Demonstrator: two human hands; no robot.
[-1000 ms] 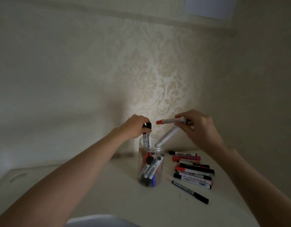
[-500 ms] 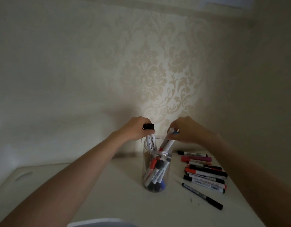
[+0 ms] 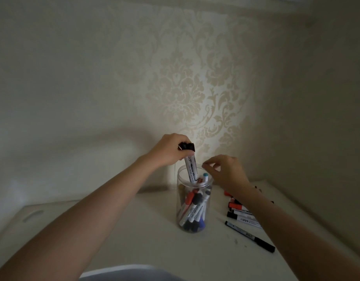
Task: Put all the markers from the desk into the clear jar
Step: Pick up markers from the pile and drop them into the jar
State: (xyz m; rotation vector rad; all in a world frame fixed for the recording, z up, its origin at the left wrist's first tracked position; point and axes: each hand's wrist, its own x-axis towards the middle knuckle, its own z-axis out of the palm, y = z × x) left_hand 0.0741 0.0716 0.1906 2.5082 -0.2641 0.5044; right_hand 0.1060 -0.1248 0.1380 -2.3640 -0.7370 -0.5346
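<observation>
A clear jar (image 3: pixel 180 207) stands on the pale desk (image 3: pixel 134 240) with several markers inside. My left hand (image 3: pixel 169 150) is above its mouth, shut on a white marker with a black cap (image 3: pixel 190 169) whose lower end dips into the jar. My right hand (image 3: pixel 225 171) hovers just right of the rim, fingers apart and holding nothing. A blue-tipped marker (image 3: pixel 205 176) leans inside near the rim. Several loose markers (image 3: pixel 239 211) lie on the desk to the right, partly hidden by my right forearm. A thin black-capped pen (image 3: pixel 249 236) lies nearest.
Patterned wallpaper covers the wall (image 3: pixel 185 88) right behind the jar, and a side wall (image 3: pixel 327 138) closes in on the right. A slot-shaped cutout (image 3: pixel 33 215) sits in the desk at far left. A pale cloth edge (image 3: pixel 124 274) shows at the bottom.
My right hand let go of its markers into the jar and pulled back, fingers now apart. My left hand still holds the black-capped marker in the jar's mouth.
</observation>
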